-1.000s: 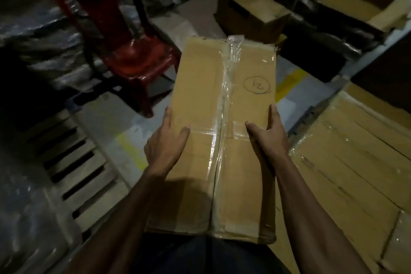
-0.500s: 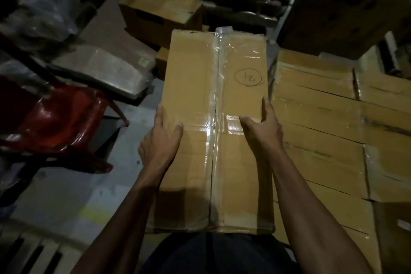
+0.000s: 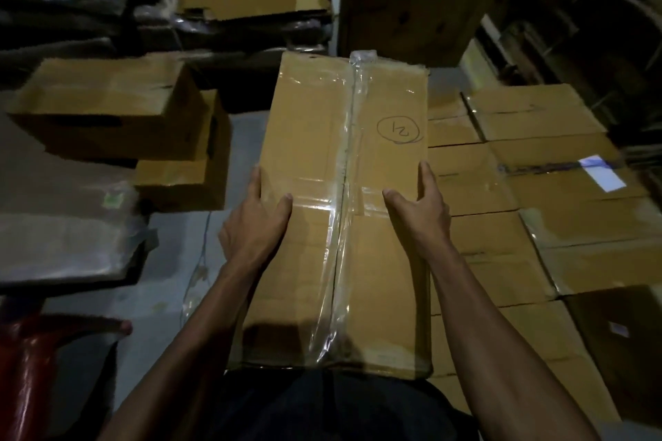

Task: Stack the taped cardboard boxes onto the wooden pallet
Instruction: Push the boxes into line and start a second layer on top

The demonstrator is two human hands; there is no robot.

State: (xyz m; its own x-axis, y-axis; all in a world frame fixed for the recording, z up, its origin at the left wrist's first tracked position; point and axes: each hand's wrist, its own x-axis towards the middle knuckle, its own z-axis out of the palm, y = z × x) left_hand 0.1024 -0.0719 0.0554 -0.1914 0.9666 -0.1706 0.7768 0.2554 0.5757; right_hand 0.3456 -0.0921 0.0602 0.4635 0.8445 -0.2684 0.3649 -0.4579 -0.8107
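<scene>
A long taped cardboard box (image 3: 311,140), marked with a circled "12", is carried lengthwise in front of my body. My left hand (image 3: 256,225) grips its left edge, thumb on top. On the right edge, my right hand (image 3: 419,215) holds it the same way. Clear tape runs down the box's middle seam. To the right lies a layer of stacked taped boxes (image 3: 537,225), their tops lower than the carried box. The wooden pallet itself is not visible.
Two loose cardboard boxes (image 3: 107,107) sit on the grey floor at the left. A red plastic chair (image 3: 39,362) stands at the lower left. Plastic-wrapped bundles (image 3: 61,240) lie at the left. Tall dark cartons (image 3: 404,0) rise behind.
The view has swung right: the red chair and bare pallet slats slid off to the left, and the stacked boxes on the right came fully into view. Both hands kept their grip.
</scene>
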